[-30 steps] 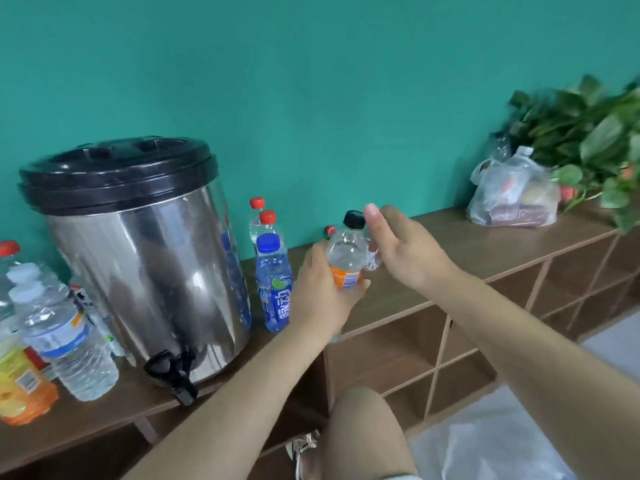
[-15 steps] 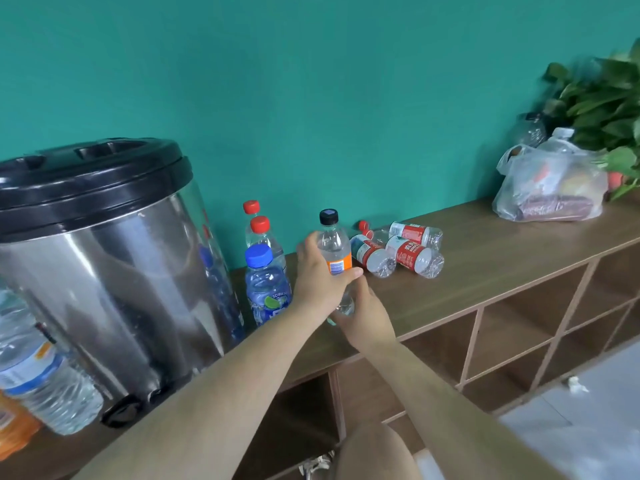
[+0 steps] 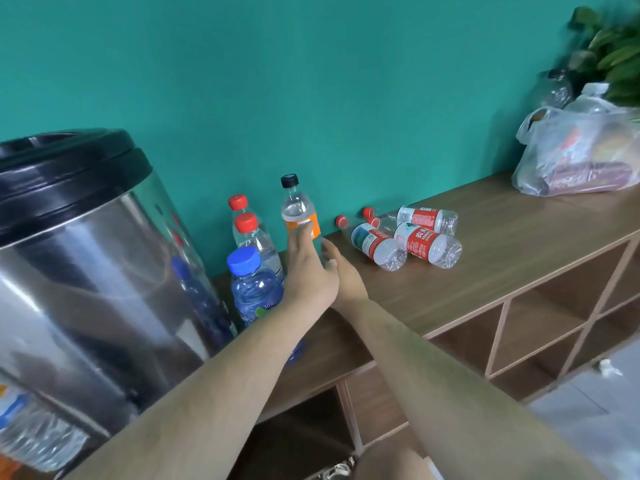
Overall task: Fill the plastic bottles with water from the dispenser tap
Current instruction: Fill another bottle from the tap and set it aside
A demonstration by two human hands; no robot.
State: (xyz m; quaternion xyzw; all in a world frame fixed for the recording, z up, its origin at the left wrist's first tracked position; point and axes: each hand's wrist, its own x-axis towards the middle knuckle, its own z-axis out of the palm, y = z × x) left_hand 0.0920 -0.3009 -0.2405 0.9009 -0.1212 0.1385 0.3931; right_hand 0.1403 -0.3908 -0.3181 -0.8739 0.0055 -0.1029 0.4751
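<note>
A clear bottle with an orange label and black cap [image 3: 297, 206] stands upright on the wooden shelf top [image 3: 485, 268] near the teal wall. My left hand [image 3: 309, 271] wraps round its lower part and hides its base. Just to the right, my right hand [image 3: 346, 275] lies low on the shelf with its fingers stretched towards the bottle's foot, holding nothing. The steel dispenser [image 3: 97, 271] with a black lid fills the left side; its tap is not visible.
Two red-capped bottles [image 3: 246, 225] and a blue-capped blue bottle [image 3: 252, 289] stand between dispenser and hands. Three red-labelled empty bottles [image 3: 379, 244] lie on their sides to the right. A filled plastic bag [image 3: 575, 161] and a plant [image 3: 614, 46] sit far right. Open cubbies are below.
The orange-label bottle moved away from me and now stands near the wall. My right hand left the cap and dropped beside the bottle's base. The view shifted right.
</note>
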